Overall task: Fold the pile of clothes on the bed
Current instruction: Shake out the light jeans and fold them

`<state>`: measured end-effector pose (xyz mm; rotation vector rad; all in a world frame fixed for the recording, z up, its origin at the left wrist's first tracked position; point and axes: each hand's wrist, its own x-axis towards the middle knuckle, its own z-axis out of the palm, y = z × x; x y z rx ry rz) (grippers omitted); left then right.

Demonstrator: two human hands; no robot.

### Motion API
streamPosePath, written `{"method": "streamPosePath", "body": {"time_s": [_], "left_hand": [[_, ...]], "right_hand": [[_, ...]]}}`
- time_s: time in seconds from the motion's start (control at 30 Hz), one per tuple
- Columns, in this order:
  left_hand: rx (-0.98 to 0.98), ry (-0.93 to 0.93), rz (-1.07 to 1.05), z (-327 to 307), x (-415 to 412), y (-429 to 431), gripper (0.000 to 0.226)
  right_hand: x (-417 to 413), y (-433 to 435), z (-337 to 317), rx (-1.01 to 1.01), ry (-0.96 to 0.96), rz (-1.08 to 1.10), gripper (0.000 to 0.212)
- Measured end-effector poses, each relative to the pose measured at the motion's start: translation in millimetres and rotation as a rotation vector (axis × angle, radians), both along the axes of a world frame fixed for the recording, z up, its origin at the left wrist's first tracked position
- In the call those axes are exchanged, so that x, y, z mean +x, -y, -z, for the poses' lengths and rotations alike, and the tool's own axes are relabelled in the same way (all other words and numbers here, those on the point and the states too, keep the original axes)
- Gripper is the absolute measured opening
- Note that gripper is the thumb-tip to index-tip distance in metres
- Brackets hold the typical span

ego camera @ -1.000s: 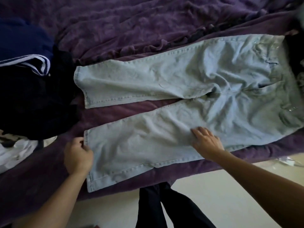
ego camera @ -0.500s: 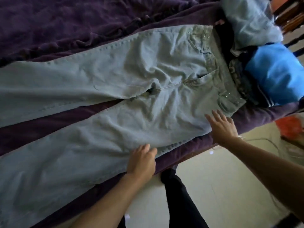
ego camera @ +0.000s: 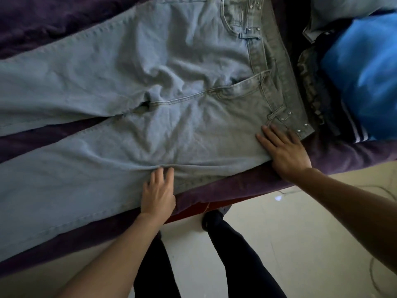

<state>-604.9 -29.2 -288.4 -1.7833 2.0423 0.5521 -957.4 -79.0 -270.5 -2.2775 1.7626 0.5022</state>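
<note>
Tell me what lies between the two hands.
In the head view, only the near edge of the jeans runs from the left hand to the right hand; nothing rests on it.

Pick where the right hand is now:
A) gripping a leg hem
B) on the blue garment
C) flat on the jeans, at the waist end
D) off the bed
C: the right hand lies with straight fingers on the jeans at their waist end, by the bed's near edge.
</note>
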Motion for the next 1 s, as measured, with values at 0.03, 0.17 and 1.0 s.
{"method": "streamPosePath", "body": {"time_s": [0.03,0.17,1.0], "left_hand": [[0.029,-0.02,-0.004,-2,3,-2,0.079],[0.059,0.095,-0.019,-15,1,-1,0.085],[-0.618,-0.092,-0.353,-116,116,298,0.033]], "right_hand": [[-2,0,-2,0.005,0.029,0.013,0.071],[-7,5,-15,0.0,0.073,-0.002,0.063],[30,304,-113,-0.524,0.096,-0.031,0.025]]}}
